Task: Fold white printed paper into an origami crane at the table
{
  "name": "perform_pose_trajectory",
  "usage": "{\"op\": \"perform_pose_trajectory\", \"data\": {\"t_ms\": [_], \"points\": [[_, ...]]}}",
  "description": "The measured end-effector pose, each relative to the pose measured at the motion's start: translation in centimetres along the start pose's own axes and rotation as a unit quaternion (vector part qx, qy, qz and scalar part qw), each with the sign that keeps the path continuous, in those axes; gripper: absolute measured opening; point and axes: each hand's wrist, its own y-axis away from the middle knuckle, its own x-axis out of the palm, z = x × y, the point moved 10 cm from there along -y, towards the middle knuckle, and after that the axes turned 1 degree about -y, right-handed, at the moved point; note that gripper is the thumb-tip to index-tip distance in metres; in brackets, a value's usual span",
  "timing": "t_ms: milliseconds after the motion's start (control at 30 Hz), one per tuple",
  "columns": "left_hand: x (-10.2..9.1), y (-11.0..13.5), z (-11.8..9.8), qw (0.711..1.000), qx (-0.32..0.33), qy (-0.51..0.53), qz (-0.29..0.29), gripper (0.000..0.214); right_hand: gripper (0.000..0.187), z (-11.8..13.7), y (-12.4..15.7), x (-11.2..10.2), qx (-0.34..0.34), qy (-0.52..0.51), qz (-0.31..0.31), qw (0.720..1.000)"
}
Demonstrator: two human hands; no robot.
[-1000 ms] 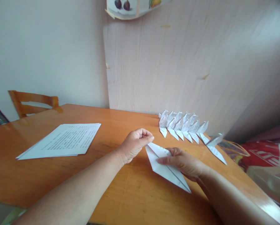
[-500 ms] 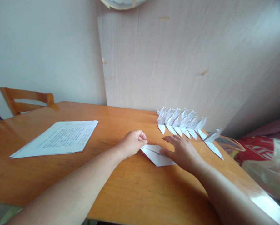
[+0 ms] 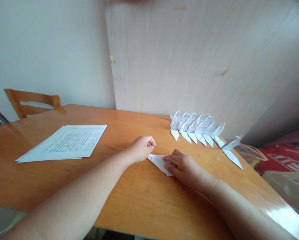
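Note:
A white folded paper piece lies flat on the orange wooden table. My left hand is curled into a loose fist at the paper's left corner, its fingertips touching that corner. My right hand lies palm down over the paper's right part, fingers stretched flat and pressing it onto the table, hiding most of it. A row of several folded paper cranes stands behind my hands against the pale wooden board.
A stack of printed sheets lies on the table's left half. A wooden chair back shows at the far left edge. A red plastic bag sits past the table's right corner.
The folded paper went from being lifted off the table to lying flat. My right hand moved on top of it and now covers more of it. My left hand stayed at its left corner.

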Motion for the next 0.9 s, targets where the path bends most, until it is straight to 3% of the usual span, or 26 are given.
{"op": "perform_pose_trajectory", "data": {"t_ms": [233,433,567,700,767,900], "points": [[1.5,0.5,-1.1,0.997,0.031,0.001,0.077,0.021,0.022,0.4,0.3,-0.5,0.004,0.079,0.019,0.997],[2.8,1.8,-1.9,0.987,0.013,-0.019,0.158,0.024,0.021,-0.9,0.7,-2.6,0.110,0.220,0.001,0.969],[3.6,3.5,-3.4,0.975,0.019,-0.028,0.220,0.026,0.024,-2.4,0.5,-2.4,0.136,0.183,0.010,0.974],[5.3,5.3,-5.1,0.951,0.053,-0.018,0.306,0.025,0.022,-2.1,0.0,-1.9,0.068,0.134,0.008,0.989],[5.2,5.1,-5.8,0.955,0.083,-0.015,0.286,0.023,0.020,-1.4,-0.2,-1.8,0.022,0.116,0.005,0.993],[3.2,3.7,-7.1,0.974,0.169,-0.034,0.148,0.018,0.020,-0.2,-0.5,-1.6,-0.035,0.075,-0.006,0.997]]}}
